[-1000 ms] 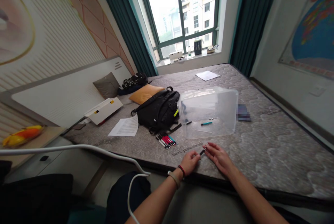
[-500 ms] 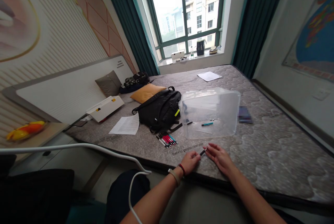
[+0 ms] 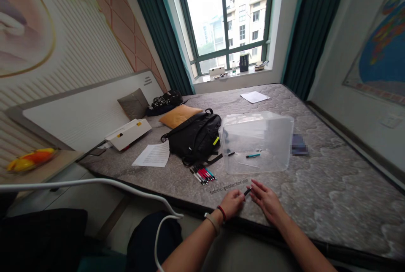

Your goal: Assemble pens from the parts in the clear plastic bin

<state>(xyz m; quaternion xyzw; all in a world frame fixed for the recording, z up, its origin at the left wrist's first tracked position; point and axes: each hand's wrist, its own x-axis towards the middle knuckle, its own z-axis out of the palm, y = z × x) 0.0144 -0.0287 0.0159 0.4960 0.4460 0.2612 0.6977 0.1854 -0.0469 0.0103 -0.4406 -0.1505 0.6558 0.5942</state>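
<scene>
My left hand (image 3: pixel 233 202) is closed around one end of a dark pen (image 3: pixel 247 191), low over the near edge of the mattress. At the pen's other end is my right hand (image 3: pixel 265 199), its fingers stretched out and held close to the tip; whether they touch it I cannot tell. Beyond my hands a clear plastic bin (image 3: pixel 272 143) lies on its side, with its opening facing left. A teal pen (image 3: pixel 253 155) and a few thin pieces show in or through the bin. To the left, several pens (image 3: pixel 204 175) in white, red, black and teal lie side by side.
A black backpack (image 3: pixel 196 137) lies left of the bin, near a printed sheet (image 3: pixel 152 155) and a long white box (image 3: pixel 129 134). Behind it is a yellow cushion (image 3: pixel 180 115). A white cable (image 3: pixel 126 182) crosses at the lower left. The mattress (image 3: pixel 341 196) has a dark edge.
The view has tilted up slightly, so things sit a little lower. My right fingers look straighter at the pen's tip, while my left hand keeps its hold.
</scene>
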